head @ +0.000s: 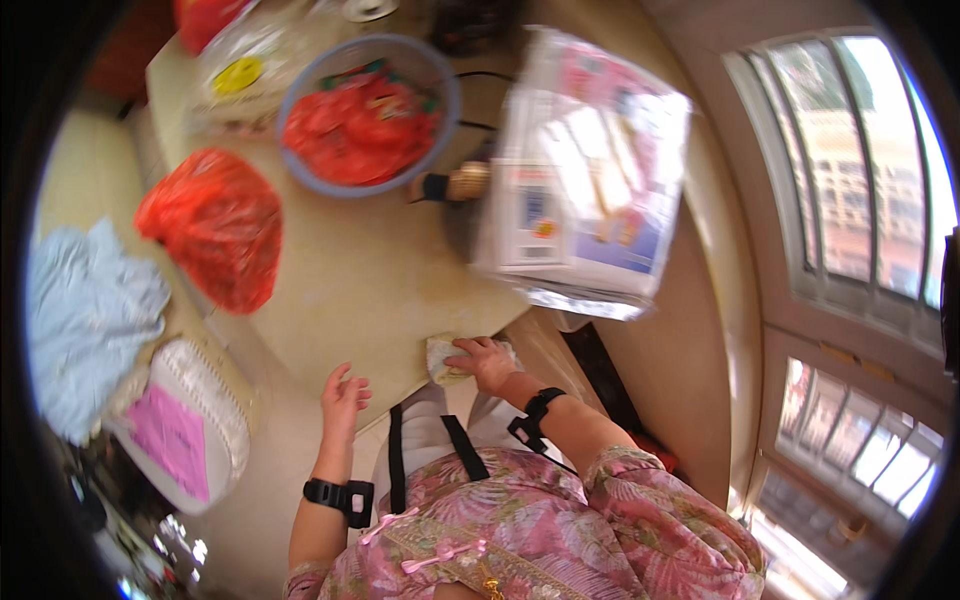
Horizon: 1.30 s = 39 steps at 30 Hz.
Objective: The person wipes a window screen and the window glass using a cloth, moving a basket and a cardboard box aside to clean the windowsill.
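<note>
Under my right hand [487, 364] is a folded pale cloth [441, 358], pressed onto the near edge of a cream tabletop [360, 277]. The fingers lie over the cloth, and part of it is hidden beneath them. My left hand [345, 394] hovers by the table's near left edge, fingers apart and nothing in it. A knotted red plastic bag [221, 225] sits on the left side of the table, beyond that hand. Each wrist wears a black strap with a small device.
A round basin [294, 159] holding red packets stands at the back. To the right, a large plastic-wrapped package [532, 214] bears printing. A clear plastic bag [262, 45] lies back left. Beyond the left edge are a light blue cloth [97, 300] and a white, lace-trimmed seat [180, 480]. Barred windows [847, 165] line the right.
</note>
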Tool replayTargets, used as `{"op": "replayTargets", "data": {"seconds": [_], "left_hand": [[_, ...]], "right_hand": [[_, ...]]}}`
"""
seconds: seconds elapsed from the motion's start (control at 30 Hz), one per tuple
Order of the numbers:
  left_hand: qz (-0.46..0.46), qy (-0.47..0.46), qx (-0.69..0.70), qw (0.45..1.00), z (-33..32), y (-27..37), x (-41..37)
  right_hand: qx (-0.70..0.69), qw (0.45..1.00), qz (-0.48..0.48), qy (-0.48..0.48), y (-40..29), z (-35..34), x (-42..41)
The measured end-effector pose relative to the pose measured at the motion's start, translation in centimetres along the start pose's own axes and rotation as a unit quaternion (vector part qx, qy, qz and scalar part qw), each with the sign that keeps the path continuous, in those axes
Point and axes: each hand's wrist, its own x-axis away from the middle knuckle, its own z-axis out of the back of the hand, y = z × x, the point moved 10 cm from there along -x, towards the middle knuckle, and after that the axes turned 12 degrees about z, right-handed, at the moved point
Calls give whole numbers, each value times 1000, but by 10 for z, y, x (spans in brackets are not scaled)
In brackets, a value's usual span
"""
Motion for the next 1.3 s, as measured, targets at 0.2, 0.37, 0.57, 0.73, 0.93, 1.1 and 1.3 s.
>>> {"op": "replayTargets", "data": {"seconds": [0.2,0.37,0.57,0.73,0.93,1.1,1.3], "left_hand": [[-30,-61,-94,993,-77,50,18],[-45,-102,-175,978,-132,57,43],[-70,-101,-244,962,-193,62,80],[-81,-121,-274,950,-280,61,118],[-112,-204,-359,904,-408,54,162],[-114,-253,-408,870,-469,44,199],[-111,-245,-449,852,-475,49,182]], "right_hand": [[-38,931,-172,320,41,144,149],[145,854,-135,482,15,296,273],[212,814,-246,481,112,344,321],[177,808,-238,510,134,319,386],[172,693,-392,580,150,218,632],[157,549,-639,515,181,72,833],[6,452,-746,488,189,42,856]]}}
